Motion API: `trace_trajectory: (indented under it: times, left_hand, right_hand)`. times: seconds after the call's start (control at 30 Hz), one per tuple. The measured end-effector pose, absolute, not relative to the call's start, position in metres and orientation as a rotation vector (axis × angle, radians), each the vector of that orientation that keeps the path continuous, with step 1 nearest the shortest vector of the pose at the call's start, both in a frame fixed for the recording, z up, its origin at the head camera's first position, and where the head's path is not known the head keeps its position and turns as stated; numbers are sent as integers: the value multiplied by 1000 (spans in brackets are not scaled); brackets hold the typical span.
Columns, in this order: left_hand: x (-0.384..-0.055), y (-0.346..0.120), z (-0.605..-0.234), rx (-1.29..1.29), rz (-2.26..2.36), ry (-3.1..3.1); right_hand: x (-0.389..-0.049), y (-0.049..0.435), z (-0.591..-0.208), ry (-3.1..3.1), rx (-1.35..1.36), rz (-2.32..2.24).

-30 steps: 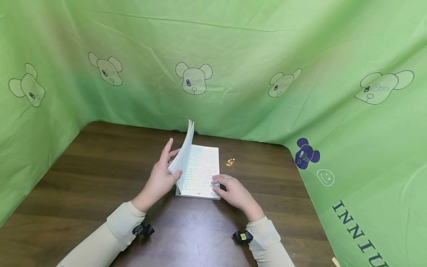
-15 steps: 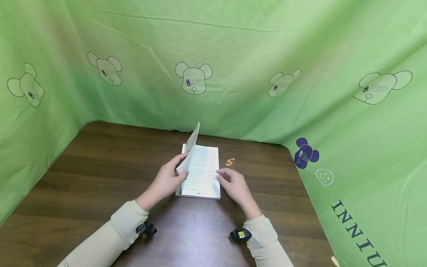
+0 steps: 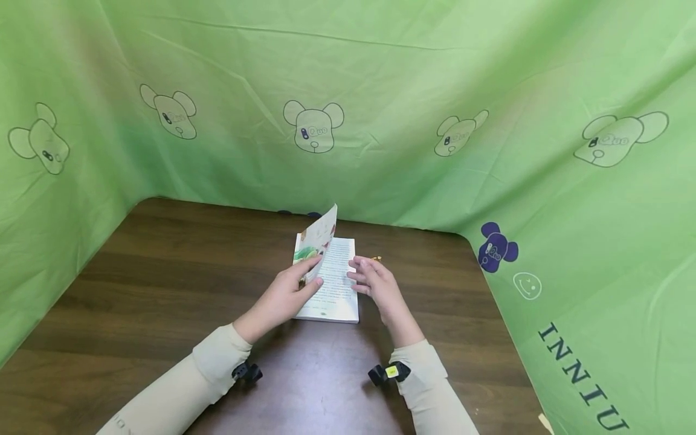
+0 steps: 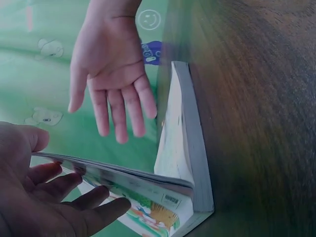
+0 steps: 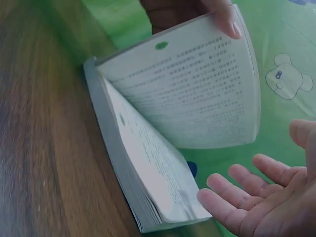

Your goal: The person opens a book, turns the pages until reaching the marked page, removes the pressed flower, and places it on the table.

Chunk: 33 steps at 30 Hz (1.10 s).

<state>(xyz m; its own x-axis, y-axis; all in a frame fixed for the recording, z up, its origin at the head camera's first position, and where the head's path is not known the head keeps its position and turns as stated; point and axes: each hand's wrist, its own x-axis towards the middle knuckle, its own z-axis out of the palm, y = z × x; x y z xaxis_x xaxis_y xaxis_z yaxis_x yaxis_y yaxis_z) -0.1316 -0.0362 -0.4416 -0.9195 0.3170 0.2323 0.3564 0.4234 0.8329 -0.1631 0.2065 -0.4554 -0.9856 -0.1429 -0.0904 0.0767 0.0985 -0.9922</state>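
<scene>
A thick paperback book (image 3: 338,296) lies on the table, partly opened. My left hand (image 3: 280,297) pinches its raised front section, thumb on the printed page and fingers behind the colourful cover (image 3: 322,232). In the left wrist view, the cover (image 4: 170,199) shows a barcode and slants over the page block (image 4: 195,133). Printed text fills the lifted page (image 5: 197,84) in the right wrist view. Beside the book's right edge is my right hand (image 3: 383,290), its fingers spread and holding nothing; in the right wrist view, the fingertips (image 5: 210,200) are close to the page corner.
The dark wooden table (image 3: 179,272) extends around the book. A small orange pattern (image 3: 377,258) shows just beyond the right hand. A green cloth (image 3: 380,60) printed with bear heads hangs behind and at both sides.
My left hand has moved right, swinging the lifted pages and cover toward the right so the cover picture shows. My right hand has left the page's edge and turned, fingers spread.
</scene>
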Motion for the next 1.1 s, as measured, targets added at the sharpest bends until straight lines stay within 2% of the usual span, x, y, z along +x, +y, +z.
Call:
trace_trajectory:
  times: [0.37,1.1]
  left_hand:
    - [-130,-14,-449,-859,-1218,-2715]
    - [-128,-7,-463,-1017,-758,-2788]
  right_hand:
    - [-171,203,-462,1917,-98,-2147]
    - [-174,203,-465,1724,-59,-2163]
